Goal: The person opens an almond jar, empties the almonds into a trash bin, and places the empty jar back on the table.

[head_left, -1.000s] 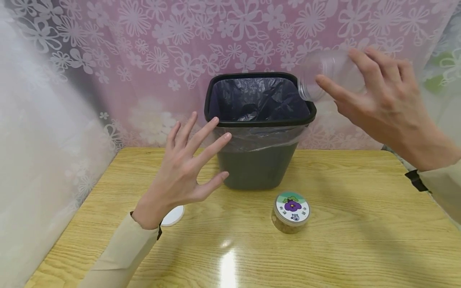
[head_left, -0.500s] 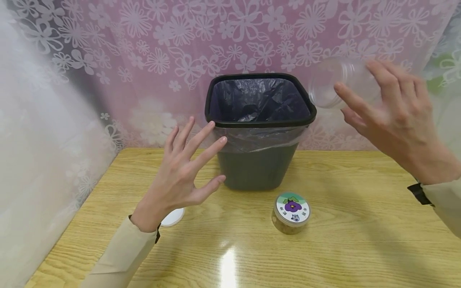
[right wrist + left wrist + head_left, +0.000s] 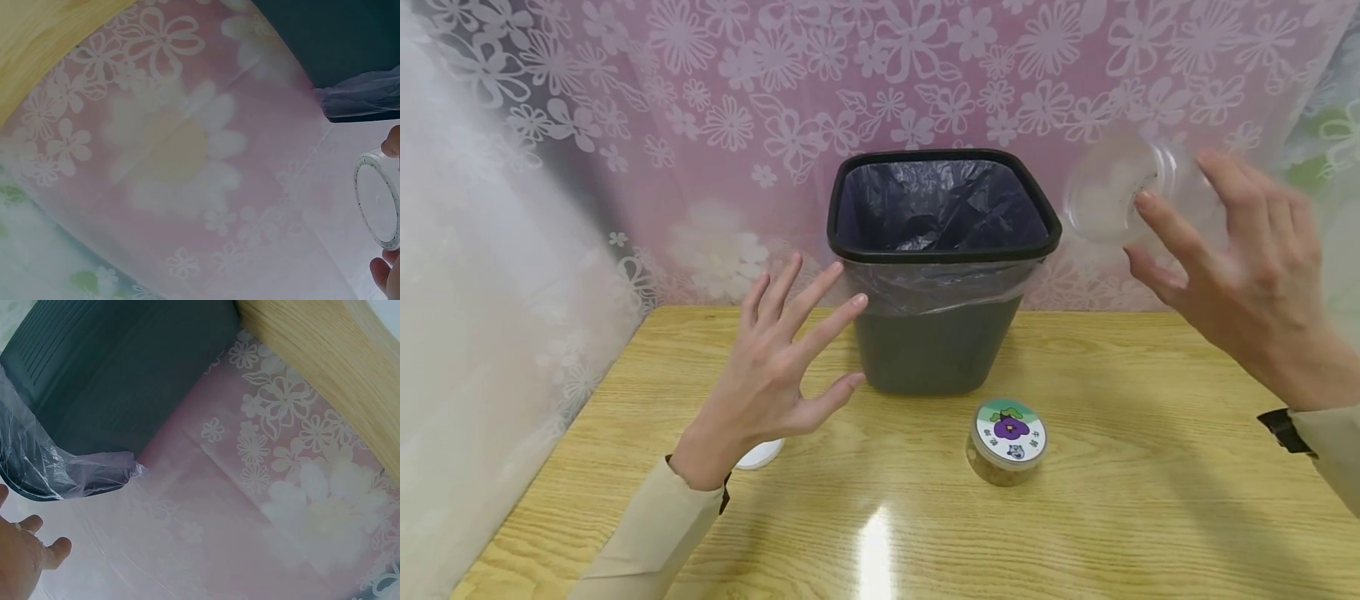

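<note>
A clear plastic jar (image 3: 1105,196) is gripped in my right hand (image 3: 1247,250), tilted on its side with its mouth toward the trash bin and no lid on it. The right wrist view shows the round base of the jar (image 3: 377,203) between fingers and thumb. My left hand (image 3: 767,375) hovers with fingers spread and holds nothing, just front-left of the dark trash bin (image 3: 932,346). A black rim and a plastic bag line the bin. In the left wrist view the fingertips of the left hand (image 3: 25,556) appear near the lined rim.
On the wooden table (image 3: 1097,517) stands a small tub (image 3: 1007,442) with a purple flower on its lid, in front of the bin. A white lid (image 3: 762,454) lies partly hidden behind my left wrist. Flowered curtain (image 3: 730,125) hangs behind and on both sides.
My right hand with the jar has moved right and slightly down, from over the bin's right rim to beside it. The left hand has lowered slightly.
</note>
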Demonstrator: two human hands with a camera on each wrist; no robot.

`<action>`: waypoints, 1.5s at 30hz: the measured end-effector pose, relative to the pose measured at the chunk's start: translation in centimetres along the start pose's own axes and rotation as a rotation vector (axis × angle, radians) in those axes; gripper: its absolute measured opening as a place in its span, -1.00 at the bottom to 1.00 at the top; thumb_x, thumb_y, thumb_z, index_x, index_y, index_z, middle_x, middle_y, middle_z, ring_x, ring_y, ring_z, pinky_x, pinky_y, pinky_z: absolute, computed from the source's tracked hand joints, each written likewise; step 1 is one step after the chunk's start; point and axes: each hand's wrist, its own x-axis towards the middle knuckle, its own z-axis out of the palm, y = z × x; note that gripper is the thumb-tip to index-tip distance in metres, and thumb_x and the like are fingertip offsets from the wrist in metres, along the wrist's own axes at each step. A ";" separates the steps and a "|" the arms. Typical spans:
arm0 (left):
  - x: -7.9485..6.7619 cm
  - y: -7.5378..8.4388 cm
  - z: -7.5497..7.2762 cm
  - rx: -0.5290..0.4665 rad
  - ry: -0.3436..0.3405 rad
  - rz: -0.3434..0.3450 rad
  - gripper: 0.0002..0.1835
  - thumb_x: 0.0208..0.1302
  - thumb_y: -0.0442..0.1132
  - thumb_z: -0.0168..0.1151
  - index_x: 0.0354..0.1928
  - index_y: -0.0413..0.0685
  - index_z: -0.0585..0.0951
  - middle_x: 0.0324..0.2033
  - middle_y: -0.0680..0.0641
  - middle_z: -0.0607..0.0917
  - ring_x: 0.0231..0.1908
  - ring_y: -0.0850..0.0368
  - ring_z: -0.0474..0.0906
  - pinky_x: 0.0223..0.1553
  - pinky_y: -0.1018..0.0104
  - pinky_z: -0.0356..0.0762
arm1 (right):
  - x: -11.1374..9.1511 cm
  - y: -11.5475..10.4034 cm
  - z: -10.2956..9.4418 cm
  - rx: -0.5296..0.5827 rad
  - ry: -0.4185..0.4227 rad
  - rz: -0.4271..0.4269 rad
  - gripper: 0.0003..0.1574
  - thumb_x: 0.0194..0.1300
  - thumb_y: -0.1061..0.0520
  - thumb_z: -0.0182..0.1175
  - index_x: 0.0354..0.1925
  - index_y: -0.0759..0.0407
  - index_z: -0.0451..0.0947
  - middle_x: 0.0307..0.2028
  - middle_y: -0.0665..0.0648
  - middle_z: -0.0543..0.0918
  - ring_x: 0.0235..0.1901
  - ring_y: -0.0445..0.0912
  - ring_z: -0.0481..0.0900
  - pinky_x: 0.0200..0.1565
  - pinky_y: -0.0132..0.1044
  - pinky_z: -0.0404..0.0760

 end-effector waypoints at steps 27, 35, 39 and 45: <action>-2.0 0.2 0.5 -0.014 -0.034 -0.047 -0.34 0.43 0.28 0.01 0.43 0.14 0.48 0.47 -0.18 0.40 0.54 -0.36 0.10 0.39 -0.53 0.04 | -4.5 -1.9 -0.8 -0.008 0.081 0.075 -0.50 0.33 -0.08 0.28 0.21 -0.27 0.47 0.10 0.29 0.63 -0.09 0.34 0.57 -0.28 0.40 0.37; -2.6 0.1 0.7 -0.007 -0.058 -0.048 -0.34 0.44 0.29 -0.02 0.43 0.13 0.47 0.48 -0.18 0.39 0.55 -0.38 0.09 0.39 -0.55 0.03 | -5.4 -2.3 -1.2 0.009 0.070 0.072 -0.57 0.40 -0.21 0.16 0.18 -0.20 0.48 0.10 0.31 0.63 -0.08 0.34 0.59 -0.27 0.41 0.40; -3.0 0.1 0.8 -0.011 -0.067 -0.048 -0.34 0.41 0.26 0.03 0.43 0.13 0.47 0.48 -0.19 0.39 0.55 -0.39 0.09 0.39 -0.55 0.03 | -5.6 -2.8 -1.2 0.014 0.087 0.081 -0.58 0.39 -0.23 0.17 0.13 -0.17 0.50 0.09 0.30 0.65 -0.12 0.34 0.58 -0.32 0.39 0.37; -3.6 0.1 1.0 -0.020 -0.091 -0.060 -0.34 0.41 0.26 0.03 0.44 0.13 0.46 0.48 -0.18 0.39 0.55 -0.39 0.08 0.38 -0.55 0.05 | -5.8 -3.7 -1.1 0.020 0.146 0.082 -0.64 0.35 -0.19 0.22 0.08 -0.24 0.50 0.04 0.26 0.67 -0.13 0.33 0.61 -0.32 0.35 0.43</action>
